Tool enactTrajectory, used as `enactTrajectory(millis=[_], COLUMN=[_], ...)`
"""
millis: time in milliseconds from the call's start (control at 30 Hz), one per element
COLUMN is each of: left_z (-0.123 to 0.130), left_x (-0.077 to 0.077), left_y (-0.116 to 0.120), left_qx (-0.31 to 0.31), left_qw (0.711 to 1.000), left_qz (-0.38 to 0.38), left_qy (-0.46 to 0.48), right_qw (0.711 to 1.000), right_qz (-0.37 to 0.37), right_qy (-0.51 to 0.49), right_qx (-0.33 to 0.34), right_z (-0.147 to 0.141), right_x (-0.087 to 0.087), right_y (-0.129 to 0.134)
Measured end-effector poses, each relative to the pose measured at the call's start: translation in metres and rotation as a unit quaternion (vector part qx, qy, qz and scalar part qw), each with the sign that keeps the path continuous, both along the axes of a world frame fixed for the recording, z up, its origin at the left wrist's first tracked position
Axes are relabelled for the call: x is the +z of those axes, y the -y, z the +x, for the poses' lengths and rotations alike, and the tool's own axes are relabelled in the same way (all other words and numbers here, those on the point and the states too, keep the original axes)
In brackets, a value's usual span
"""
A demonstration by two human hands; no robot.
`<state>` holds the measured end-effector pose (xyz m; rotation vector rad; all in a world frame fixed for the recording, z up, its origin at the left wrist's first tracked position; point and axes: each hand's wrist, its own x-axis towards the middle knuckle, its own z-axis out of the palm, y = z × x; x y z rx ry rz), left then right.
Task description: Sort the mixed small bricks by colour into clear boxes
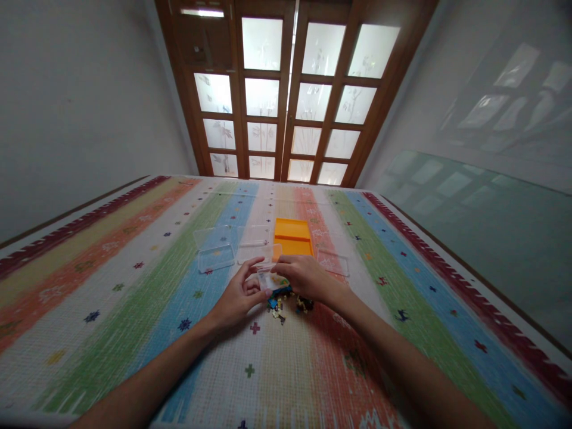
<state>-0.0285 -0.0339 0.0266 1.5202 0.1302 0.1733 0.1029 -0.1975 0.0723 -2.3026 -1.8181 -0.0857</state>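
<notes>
My left hand [239,295] is closed around the left side of a small clear plastic box [269,282], its thumb along the near edge. A few yellow and green bits show inside. Over the box's right side, my right hand [304,276] has its fingers bent down and pressed together; their tips are partly hidden, and whatever they hold is too small to make out. Just below the hands lies a loose heap of small blue and pale yellow pieces [277,310]. Darker small pieces [304,305] lie under my right wrist.
Beyond my hands, an orange-yellow case [292,229] lies opened flat. Clear plastic boxes [216,258] sit to its left, and another clear tray [333,262] to its right. A striped, patterned cloth [147,310] covers the table. Wood-framed glass doors [286,107] stand at the far end.
</notes>
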Motion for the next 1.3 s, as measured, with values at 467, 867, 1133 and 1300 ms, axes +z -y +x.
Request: enactTrajectory(millis=[467, 867, 1133, 1300], left_z=[0.001, 0.002, 0.001, 0.002], left_x=[0.001, 0.000, 0.003, 0.001], left_y=[-0.004, -0.004, -0.002, -0.004], left_qx=[0.045, 0.053, 0.042, 0.047], left_qw=[0.999, 0.998, 0.999, 0.999], left_qz=[0.011, 0.025, 0.025, 0.015], left_qy=[-0.001, 0.006, 0.013, 0.015], right_qw=[0.995, 0.989, 0.989, 0.987], right_qz=[0.070, -0.008, -0.039, -0.015], right_qy=[-0.029, -0.118, -0.111, -0.139], right_qx=[0.057, 0.093, 0.088, 0.085], right_z=[-0.010, -0.027, -0.029, -0.031], right_x=[-0.004, -0.019, -0.024, -0.020], right_y=[0.038, 0.041, 0.038, 0.038])
